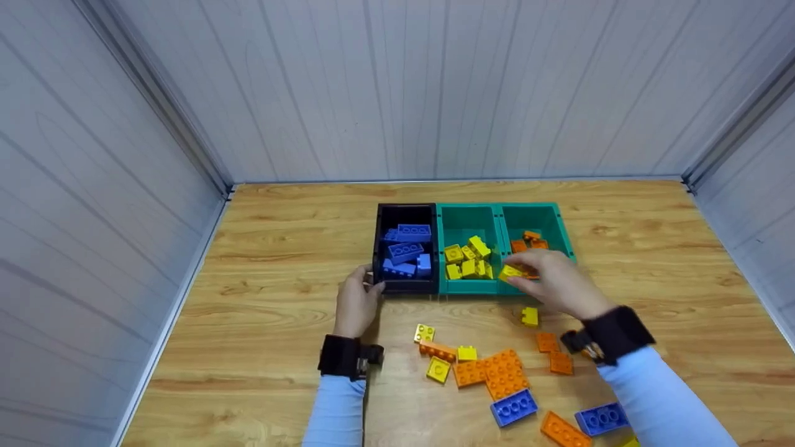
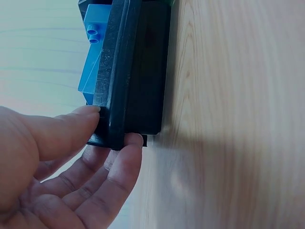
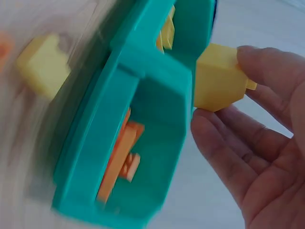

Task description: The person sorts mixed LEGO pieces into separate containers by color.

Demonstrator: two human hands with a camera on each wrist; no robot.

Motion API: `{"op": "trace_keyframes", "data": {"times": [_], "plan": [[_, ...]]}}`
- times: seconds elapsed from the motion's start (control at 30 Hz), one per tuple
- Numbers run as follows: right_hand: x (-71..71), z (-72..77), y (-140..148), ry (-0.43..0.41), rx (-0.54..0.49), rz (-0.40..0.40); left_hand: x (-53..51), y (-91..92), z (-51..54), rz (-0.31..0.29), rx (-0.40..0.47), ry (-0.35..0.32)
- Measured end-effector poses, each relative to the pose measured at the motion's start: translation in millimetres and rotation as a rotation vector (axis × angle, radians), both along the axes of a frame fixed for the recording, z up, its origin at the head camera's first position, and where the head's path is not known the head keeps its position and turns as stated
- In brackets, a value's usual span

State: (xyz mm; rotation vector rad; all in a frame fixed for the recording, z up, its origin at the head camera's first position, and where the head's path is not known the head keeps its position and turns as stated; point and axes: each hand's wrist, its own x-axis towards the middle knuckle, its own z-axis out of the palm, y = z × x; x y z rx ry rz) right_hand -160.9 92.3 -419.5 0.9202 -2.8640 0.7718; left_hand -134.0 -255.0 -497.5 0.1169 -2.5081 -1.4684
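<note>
My left hand (image 1: pixel 357 304) grips the front left corner of the black bin (image 1: pixel 407 287); in the left wrist view the thumb lies on the rim of the black bin (image 2: pixel 116 81) and the fingers lie beneath. My right hand (image 1: pixel 562 282) pinches a yellow brick (image 1: pixel 510 272) above the front of the right green bin (image 1: pixel 559 226). In the right wrist view, thumb and fingertips hold the yellow brick (image 3: pixel 221 78) beside the green rim. Blue bricks (image 1: pixel 405 251) lie in the black bin, yellow bricks (image 1: pixel 469 268) in the middle green bin (image 1: pixel 469 287), orange bricks (image 1: pixel 531 236) in the right one.
On the wooden table (image 1: pixel 279 248) in front of the bins lie loose yellow (image 1: pixel 438 370), orange (image 1: pixel 506 372) and blue (image 1: pixel 514 408) bricks. A yellow brick (image 1: pixel 529 316) lies close to the right bin's front. Pale panels (image 1: pixel 404 93) stand behind and at both sides.
</note>
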Motion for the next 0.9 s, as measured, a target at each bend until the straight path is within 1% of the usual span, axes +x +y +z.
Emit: {"op": "trace_keyframes", "data": {"times": [0.13,0.23,0.43,0.6,0.67,0.77,0.9], "plan": [[-13.6,-1.2,-25,-0.007,0.044,0.046,-1.0,1.3,-0.3,-0.009,0.000,0.008],[-21.0,-1.5,-40,-0.028,0.091,0.061,-1.4,2.4,0.0,-0.011,0.002,0.010],[-35.6,-7.8,-61,-0.042,0.134,0.086,-1.0,3.1,-0.4,-0.005,-0.003,0.010],[-44.0,-16.7,-67,-0.070,0.129,0.105,-1.5,3.0,-1.4,0.002,-0.007,0.004],[-45.6,-17.9,-66,-0.082,0.129,0.111,-1.5,2.8,-1.2,0.002,-0.005,0.003],[-46.4,-14.5,-64,-0.088,0.136,0.109,-1.3,2.0,-1.2,0.004,-0.008,0.005],[-47.2,-2.3,-54,-0.064,0.137,0.093,-1.1,-0.3,-1.8,0.011,-0.019,0.005]]}}
